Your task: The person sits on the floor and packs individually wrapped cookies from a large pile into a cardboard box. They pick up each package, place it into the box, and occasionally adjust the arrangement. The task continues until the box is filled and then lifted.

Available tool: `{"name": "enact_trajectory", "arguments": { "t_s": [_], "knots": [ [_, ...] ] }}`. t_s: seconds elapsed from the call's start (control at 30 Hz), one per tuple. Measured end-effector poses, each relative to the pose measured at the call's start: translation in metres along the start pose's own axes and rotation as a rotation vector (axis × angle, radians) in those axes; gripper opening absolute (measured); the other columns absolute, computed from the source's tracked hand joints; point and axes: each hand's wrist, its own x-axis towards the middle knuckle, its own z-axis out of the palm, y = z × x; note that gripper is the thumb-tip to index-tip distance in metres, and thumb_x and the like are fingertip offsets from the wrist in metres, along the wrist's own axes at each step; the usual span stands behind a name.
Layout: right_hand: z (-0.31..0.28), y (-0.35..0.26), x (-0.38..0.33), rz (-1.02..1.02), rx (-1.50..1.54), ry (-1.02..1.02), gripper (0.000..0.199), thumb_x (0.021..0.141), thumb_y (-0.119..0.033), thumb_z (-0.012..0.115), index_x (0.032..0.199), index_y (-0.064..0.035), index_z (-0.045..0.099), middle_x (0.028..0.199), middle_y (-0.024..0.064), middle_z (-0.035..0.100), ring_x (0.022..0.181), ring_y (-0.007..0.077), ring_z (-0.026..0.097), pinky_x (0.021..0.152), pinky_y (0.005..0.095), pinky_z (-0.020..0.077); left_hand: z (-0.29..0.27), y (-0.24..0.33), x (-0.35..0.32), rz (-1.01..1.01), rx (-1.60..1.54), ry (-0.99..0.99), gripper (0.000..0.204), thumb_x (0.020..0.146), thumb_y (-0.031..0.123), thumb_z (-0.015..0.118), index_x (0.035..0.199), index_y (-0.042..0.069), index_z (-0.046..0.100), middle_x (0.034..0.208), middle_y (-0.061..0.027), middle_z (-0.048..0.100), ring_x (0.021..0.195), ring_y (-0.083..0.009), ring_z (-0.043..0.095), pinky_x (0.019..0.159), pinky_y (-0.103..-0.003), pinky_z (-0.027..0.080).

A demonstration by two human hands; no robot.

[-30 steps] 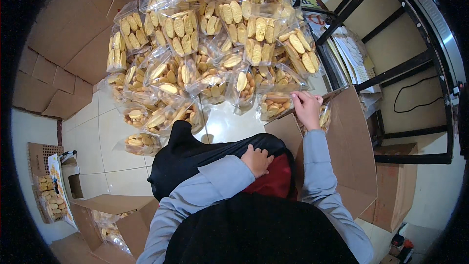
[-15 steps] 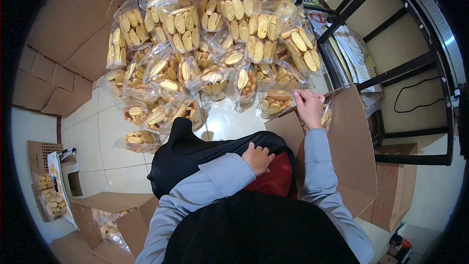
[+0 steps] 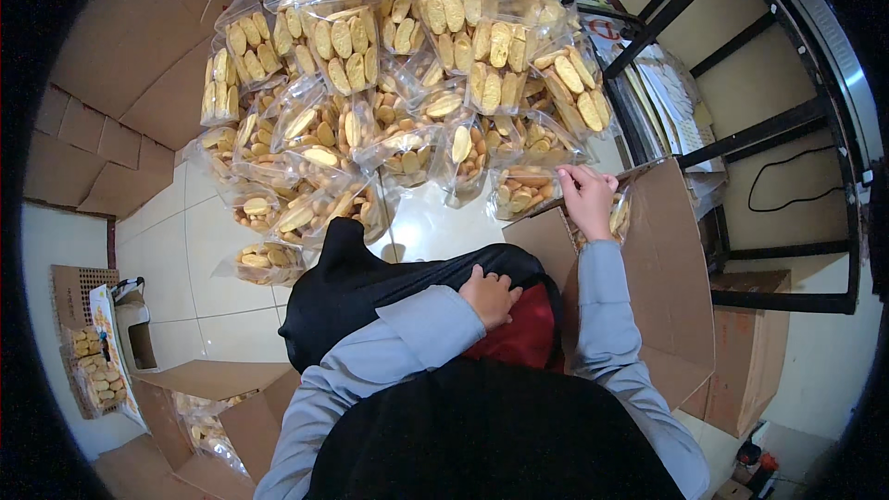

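My left hand (image 3: 490, 299) rests on the dark and red cloth over my lap, fingers apart and holding nothing. At the far edge of an open cardboard box (image 3: 667, 296), my right hand (image 3: 590, 200) is closed, thumb and fingertips drawn together. What it pinches, if anything, is too small to make out. Beneath and beside that wrist shows a clear bag of oval bread pieces (image 3: 619, 215), partly hidden by my hand. Just left of my fingertips lies another bag of bread (image 3: 523, 191) on the floor. A large heap of similar clear bags (image 3: 352, 134) spreads ahead of me.
A black metal frame (image 3: 769, 134) stands at the right, with stacked papers (image 3: 662, 102) behind it. Large cartons (image 3: 130, 56) line the far left. Near my left side an open box (image 3: 213, 380) holds more bags. One bag (image 3: 267, 262) lies apart on the tiles.
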Motion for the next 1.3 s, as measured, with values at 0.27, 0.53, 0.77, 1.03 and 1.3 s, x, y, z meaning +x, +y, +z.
{"name": "enact_trajectory", "arguments": {
  "t_s": [0.27, 0.53, 0.77, 1.03, 1.3],
  "knots": [
    [-0.0023, -0.0023, 0.0001, -0.006, 0.0, 0.001, 0.017, 0.082, -0.024, 0.056, 0.081, -0.0109, 0.067, 0.076, 0.0035, 0.062, 0.076, 0.0186, 0.056, 0.079, 0.0369, 0.0275, 0.0005, 0.0005, -0.0001, 0.0, 0.009, -0.013, 0.058, 0.082, 0.045, 0.052, 0.131, 0.016, 0.041, 0.113, -0.0121, 0.05, 0.105, -0.0288, 0.05, 0.087, -0.049, 0.036],
    [-0.0013, 0.0005, 0.0004, -0.016, -0.008, 0.006, 0.018, 0.082, -0.024, 0.056, 0.081, -0.0097, 0.067, 0.075, 0.0036, 0.061, 0.076, 0.0192, 0.056, 0.078, 0.0371, 0.0282, -0.0015, 0.0003, 0.0001, 0.006, -0.001, -0.027, 0.059, 0.083, 0.044, 0.052, 0.132, 0.015, 0.039, 0.113, -0.0131, 0.05, 0.106, -0.03, 0.05, 0.089, -0.051, 0.035],
    [0.0004, 0.001, -0.0002, -0.024, 0.02, 0.03, 0.017, 0.082, -0.023, 0.056, 0.08, -0.0097, 0.067, 0.075, 0.0037, 0.062, 0.074, 0.0204, 0.056, 0.077, 0.0376, 0.0283, 0.0009, -0.0004, 0.0008, 0.013, -0.004, -0.025, 0.058, 0.083, 0.043, 0.051, 0.132, 0.014, 0.038, 0.114, -0.014, 0.049, 0.107, -0.0307, 0.049, 0.09, -0.053, 0.034],
    [-0.0054, -0.004, 0.0003, -0.022, 0.009, 0.01, 0.017, 0.082, -0.022, 0.056, 0.081, -0.0097, 0.067, 0.075, 0.0035, 0.062, 0.075, 0.0193, 0.056, 0.078, 0.0371, 0.0279, 0.0013, 0.0, 0.0009, 0.01, 0.0, -0.025, 0.058, 0.083, 0.044, 0.051, 0.132, 0.015, 0.038, 0.114, -0.0132, 0.049, 0.107, -0.0302, 0.049, 0.088, -0.051, 0.035],
    [-0.004, -0.0032, 0.0004, -0.027, 0.018, 0.022, 0.017, 0.082, -0.022, 0.056, 0.081, -0.0095, 0.067, 0.076, 0.0031, 0.062, 0.076, 0.0184, 0.056, 0.079, 0.0367, 0.0278, 0.0031, 0.0, 0.0012, 0.012, 0.008, -0.012, 0.058, 0.083, 0.045, 0.051, 0.132, 0.016, 0.039, 0.113, -0.0126, 0.049, 0.106, -0.0298, 0.049, 0.087, -0.051, 0.036]
  ]
}}
